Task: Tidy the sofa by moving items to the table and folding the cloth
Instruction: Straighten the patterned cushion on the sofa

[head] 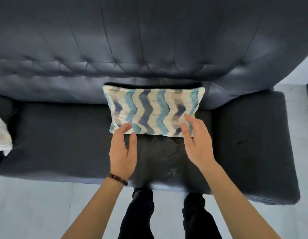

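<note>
Two hands: both reach over the sofa [63,131] seat toward the pillow [153,111], palms facing each other.
Left hand [123,152]: fingers spread wide and holding nothing; the tips touch or nearly touch the pillow's lower left corner, and I cannot tell which. A beaded bracelet [117,178] sits on the wrist.
Right hand [197,144]: fingers also wide, empty, lying over the pillow's lower right corner without closing on it.
Pillow: zigzag stripes in teal, navy and cream; it stands propped against the backrest, on the right part of the seat, just beside the armrest [256,138].
Cloth [1,133]: a pale bundle at the far left edge of the seat, well apart from the hands, only partly in view and not yet folded.
Desk: not in view.
Step in hand: judging by the hand positions, either setting the pillow square against the backrest or about to lift it; the picture does not settle which.
Next move calls for: if lifting, both hands closing on the lower corners together so the soft pillow does not sag; otherwise a turn leftward to the cloth.
Progress: seat mostly bare; cloth remains.
</note>
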{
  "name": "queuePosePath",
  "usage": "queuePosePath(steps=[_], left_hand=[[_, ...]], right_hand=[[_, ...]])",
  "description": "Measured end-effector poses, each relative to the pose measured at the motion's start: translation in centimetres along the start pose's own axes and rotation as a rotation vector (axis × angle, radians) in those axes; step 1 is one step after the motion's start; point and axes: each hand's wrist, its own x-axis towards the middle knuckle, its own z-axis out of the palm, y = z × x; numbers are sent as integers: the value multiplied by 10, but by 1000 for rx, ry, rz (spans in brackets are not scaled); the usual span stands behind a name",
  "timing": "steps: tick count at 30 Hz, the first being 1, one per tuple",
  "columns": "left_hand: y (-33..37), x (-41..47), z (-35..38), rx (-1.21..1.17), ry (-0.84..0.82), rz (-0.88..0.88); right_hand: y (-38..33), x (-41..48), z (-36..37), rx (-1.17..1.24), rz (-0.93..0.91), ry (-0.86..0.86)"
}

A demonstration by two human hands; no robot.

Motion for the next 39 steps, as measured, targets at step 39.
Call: queuePosePath(steps=[39], left_hand=[[-179,-230,-541,-61,828,-361]], right_hand=[[-420,-275,310,6,-573,-496]])
